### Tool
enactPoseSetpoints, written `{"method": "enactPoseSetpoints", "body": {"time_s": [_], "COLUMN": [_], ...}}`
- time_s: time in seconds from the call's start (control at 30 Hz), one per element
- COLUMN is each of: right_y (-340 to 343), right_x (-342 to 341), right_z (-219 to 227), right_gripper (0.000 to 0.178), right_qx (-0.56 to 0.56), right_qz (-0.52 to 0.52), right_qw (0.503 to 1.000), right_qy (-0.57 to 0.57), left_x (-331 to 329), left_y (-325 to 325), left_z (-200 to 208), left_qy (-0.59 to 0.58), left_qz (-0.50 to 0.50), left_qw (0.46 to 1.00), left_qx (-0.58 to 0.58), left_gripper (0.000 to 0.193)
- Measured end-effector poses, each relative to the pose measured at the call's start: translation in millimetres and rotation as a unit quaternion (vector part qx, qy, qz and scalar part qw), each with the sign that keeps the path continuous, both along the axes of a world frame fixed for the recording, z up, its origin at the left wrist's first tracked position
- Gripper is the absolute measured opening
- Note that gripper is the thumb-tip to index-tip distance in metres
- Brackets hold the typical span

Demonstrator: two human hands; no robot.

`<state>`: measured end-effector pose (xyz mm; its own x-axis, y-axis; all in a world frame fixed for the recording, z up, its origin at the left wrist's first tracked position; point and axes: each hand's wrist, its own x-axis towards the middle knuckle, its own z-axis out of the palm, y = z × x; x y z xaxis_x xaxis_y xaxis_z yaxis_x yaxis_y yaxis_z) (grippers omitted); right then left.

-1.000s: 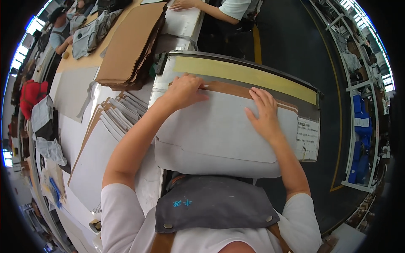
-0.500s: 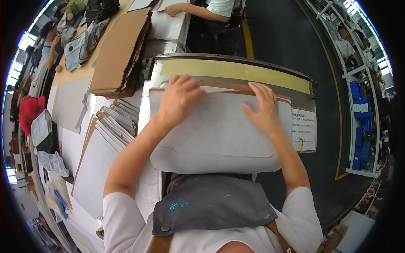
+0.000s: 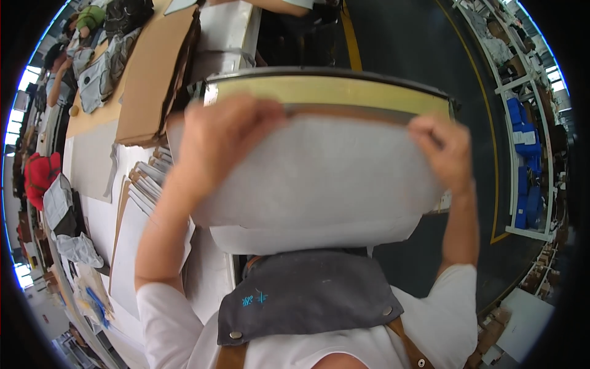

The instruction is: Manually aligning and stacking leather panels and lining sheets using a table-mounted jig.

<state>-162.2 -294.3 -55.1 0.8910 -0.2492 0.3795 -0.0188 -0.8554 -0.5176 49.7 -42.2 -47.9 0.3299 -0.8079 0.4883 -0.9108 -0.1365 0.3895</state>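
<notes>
A pale grey fabric-like panel (image 3: 326,172), with brown showing along its far edge, is lifted and tilted in front of me, blurred by motion. My left hand (image 3: 227,138) is closed on its far left corner. At the far right corner my right hand (image 3: 445,150) pinches the edge, fingers curled in. Beneath it, the near edge of another pale grey piece (image 3: 313,238) shows just beyond my dark grey apron (image 3: 307,292). Behind the panel runs the work surface's yellow strip (image 3: 344,91). The panel hides most of the surface.
To my left lie a fanned pile of grey panels (image 3: 144,190) and a stack of brown sheets (image 3: 153,77) on a long table. A person's arm (image 3: 276,5) reaches in at the top. Shelving with blue bins (image 3: 525,141) stands right, across a dark floor (image 3: 418,55).
Both hands have closed on the panel's far corners and moved apart. The panel has risen off the piece below, which now shows at the near side. My view has shifted slightly.
</notes>
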Motion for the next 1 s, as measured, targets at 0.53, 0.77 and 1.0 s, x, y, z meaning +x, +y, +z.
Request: {"method": "enactPoseSetpoints", "body": {"time_s": [0.53,0.77,1.0], "right_y": [-72,-39,-27], "right_x": [85,50,44], "right_z": [-84,-101,-111], "right_gripper": [0.021,0.036,0.046], "right_qx": [0.108,-0.155,-0.19], "right_qz": [-0.036,-0.026,-0.03], "right_qw": [0.975,0.98,0.973], "right_qy": [0.193,0.122,0.129], "left_x": [70,-4,4], "left_y": [-70,-44,-55], "left_z": [-107,-116,-119], "left_qy": [0.07,-0.077,-0.084], "left_qz": [0.067,0.043,0.051], "left_qw": [0.986,0.978,0.974], "left_qx": [0.139,0.192,0.204], "left_gripper": [0.026,0.051,0.06]}}
